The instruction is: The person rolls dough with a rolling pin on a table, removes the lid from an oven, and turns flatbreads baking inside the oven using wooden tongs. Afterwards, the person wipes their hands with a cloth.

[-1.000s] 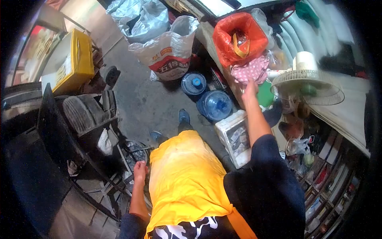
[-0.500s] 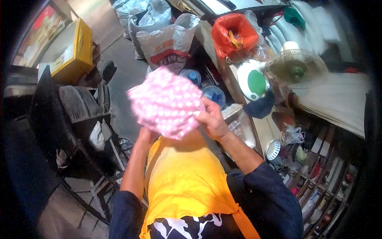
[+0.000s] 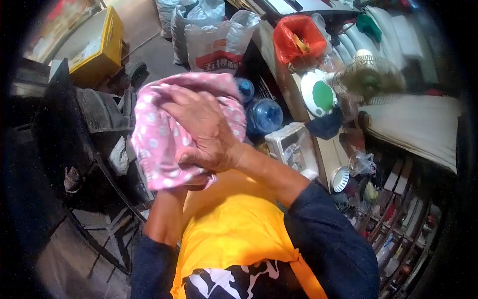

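A pink cloth item with white polka dots (image 3: pixel 152 127), soft and bunched, is held up in front of my yellow apron (image 3: pixel 234 224). Its exact kind is unclear. My right hand (image 3: pixel 204 127) lies across it, back of the hand up, with fingers stretched out and pressing into its folds; some fingertips are covered by fabric. From below, my left hand (image 3: pixel 201 185) supports the cloth at its near edge. Most of that hand, its fingers included, is hidden under the fabric.
Ahead stand white sacks (image 3: pixel 219 42) and blue water jugs (image 3: pixel 266 117). On the right are a red-lined bin (image 3: pixel 298 37), a fan (image 3: pixel 368 79), a white foam box (image 3: pixel 306 164) and a cluttered rack (image 3: pixel 398 224). A yellow box (image 3: pixel 112 40) and dark metal frame (image 3: pixel 64 124) are left.
The cloth has shifted left and nearer to me. My right hand has moved from gripping its right edge to lying across its top; my left hand stays underneath.
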Available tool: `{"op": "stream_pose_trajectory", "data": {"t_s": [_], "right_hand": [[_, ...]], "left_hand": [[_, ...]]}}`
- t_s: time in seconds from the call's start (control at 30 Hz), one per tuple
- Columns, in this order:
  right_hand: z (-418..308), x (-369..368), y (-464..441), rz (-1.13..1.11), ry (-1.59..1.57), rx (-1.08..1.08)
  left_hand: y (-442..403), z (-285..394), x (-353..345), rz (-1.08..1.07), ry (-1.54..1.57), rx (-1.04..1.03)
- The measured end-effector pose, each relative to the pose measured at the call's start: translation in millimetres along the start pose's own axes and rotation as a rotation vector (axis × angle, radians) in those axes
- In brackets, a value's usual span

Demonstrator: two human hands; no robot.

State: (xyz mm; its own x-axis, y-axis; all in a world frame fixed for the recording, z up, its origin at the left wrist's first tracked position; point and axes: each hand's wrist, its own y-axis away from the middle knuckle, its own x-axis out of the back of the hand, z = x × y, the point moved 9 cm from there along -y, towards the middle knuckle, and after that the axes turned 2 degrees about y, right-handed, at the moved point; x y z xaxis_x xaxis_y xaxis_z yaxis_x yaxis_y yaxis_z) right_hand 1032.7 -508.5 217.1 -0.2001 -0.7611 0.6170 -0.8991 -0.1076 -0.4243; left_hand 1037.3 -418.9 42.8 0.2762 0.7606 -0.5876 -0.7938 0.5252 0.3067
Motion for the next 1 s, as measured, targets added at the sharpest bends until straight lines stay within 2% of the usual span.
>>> {"op": "stream_pose_trajectory", "data": {"t_s": [0.03,0.13,0.23,0.37,0.53,0.6,0.63,0.7,0.73,0.8,0.87,0.9,0.93,1.0], "right_hand": [[-1.6,-2.5,-10.3,-0.017,-0.117,-0.015],[-1.7,-22.2,-5.8,0.049,-0.156,-0.114],[9.2,-33.1,1.6,0.010,-0.257,-0.211],[20.0,-40.2,24.7,-0.089,-0.066,-0.255],[48.5,-18.7,59.2,-0.157,-0.129,-0.187],[92.5,-52.3,103.4,-0.805,-0.395,-0.376],[120.0,-48.4,106.2,-0.796,-0.400,-0.382],[193.3,-36.2,113.4,-0.697,0.031,-0.344],[225.7,-33.5,120.1,-0.652,0.122,-0.385],[274.5,-29.4,130.6,-0.619,0.117,-0.479],[304.4,-26.5,139.4,-0.596,0.067,-0.542],[315.1,-28.2,143.1,-0.597,0.039,-0.563],[324.5,-31.3,145.2,-0.591,0.003,-0.581],[340.4,-39.6,150.1,-0.588,-0.041,-0.605]], "left_hand": [[6.4,9.6,0.6,-0.003,0.008,-0.011],[18.8,18.5,-0.5,0.005,0.019,0.025],[7.5,-4.9,-9.6,0.016,0.010,0.064],[-13.8,-15.5,-24.3,0.029,-0.026,0.091],[-69.0,18.0,-38.4,0.029,-0.228,0.066],[-98.0,29.8,-54.6,0.002,-0.341,0.066],[-112.3,32.2,-66.4,-0.025,-0.399,0.076],[-140.2,23.9,-103.1,-0.119,-0.496,0.131],[-151.3,11.6,-127.0,-0.191,-0.529,0.186],[-164.7,-32.6,-179.9,-0.371,-0.543,0.356],[-156.9,-100.1,-226.9,-0.586,-0.428,0.597],[-149.2,-136.4,-240.7,-0.726,-0.266,0.589],[-151.0,-145.9,-270.5,-1.000,-0.234,0.275],[-160.4,-178.0,-263.3,-1.025,-0.477,0.041]]}}
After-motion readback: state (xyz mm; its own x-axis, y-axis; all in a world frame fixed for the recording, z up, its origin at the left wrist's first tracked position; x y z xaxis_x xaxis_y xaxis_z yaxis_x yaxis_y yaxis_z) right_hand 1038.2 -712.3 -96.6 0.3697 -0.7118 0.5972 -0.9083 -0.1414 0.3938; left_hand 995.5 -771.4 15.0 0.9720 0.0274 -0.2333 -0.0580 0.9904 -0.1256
